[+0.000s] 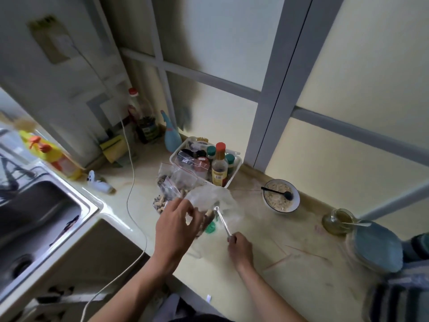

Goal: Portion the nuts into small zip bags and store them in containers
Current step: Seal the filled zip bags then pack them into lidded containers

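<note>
l hand [177, 225] holds nut bag [210, 201]; r hand [240, 248] grips spoon [222, 219].

The countertop [274, 259] looked smooth and faintly glossy, a pale stone-like surface with reddish streaks. The sink [46, 205] was brushed metal — dull sheen, not mirror-bright. The bag [209, 196] was thin clear plastic, crinkled and shiny; the spoon [222, 220] in it was polished metal. The basket [232, 177] was matt white plastic, the bowl [294, 201] glazed ceramic — and the jar [336, 225] clear glass.
</note>
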`<state>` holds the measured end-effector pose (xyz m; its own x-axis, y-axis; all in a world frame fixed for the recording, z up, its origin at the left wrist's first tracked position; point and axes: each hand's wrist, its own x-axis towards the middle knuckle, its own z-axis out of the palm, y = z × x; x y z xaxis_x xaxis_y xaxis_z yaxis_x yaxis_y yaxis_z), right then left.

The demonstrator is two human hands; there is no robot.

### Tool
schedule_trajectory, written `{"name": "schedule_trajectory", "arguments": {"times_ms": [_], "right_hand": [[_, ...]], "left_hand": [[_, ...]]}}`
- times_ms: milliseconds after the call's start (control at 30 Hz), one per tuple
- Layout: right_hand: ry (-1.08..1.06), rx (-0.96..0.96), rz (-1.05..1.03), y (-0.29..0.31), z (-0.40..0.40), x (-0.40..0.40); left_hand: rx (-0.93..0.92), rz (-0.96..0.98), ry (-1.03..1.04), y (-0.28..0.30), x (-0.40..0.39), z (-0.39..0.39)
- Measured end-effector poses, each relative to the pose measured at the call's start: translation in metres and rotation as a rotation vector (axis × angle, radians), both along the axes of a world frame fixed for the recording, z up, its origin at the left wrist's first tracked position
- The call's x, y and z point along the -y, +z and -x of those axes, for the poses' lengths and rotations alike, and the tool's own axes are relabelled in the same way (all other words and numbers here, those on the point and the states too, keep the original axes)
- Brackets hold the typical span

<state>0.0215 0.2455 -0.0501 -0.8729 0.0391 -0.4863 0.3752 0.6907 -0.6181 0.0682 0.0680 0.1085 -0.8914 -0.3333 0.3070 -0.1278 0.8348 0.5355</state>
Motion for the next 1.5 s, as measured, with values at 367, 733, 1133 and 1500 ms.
{"name": "schedule_trajectory", "arguments": {"times_ms": [367, 733, 1133, 1500], "right_hand": [[-0.309, -0.082, -0.208, -0.007, -0.038, -0.091], [-0.441, 0.015, -0.269, -0.006, -0.063, -0.087], [-0.147, 0.070, -0.342, -0.009, -0.042, -0.064], [-0.183, 0.171, -0.231, 0.003, -0.023, -0.051]], "left_hand": [[-0.103, -0.010, 0.072, 0.006, -0.008, 0.014], [-0.386, -0.200, 0.038, 0.019, -0.015, 0.020], [-0.194, -0.085, -0.148, 0.013, 0.013, 0.037], [0.185, 0.038, -0.252, -0.064, 0.049, 0.036]]}}
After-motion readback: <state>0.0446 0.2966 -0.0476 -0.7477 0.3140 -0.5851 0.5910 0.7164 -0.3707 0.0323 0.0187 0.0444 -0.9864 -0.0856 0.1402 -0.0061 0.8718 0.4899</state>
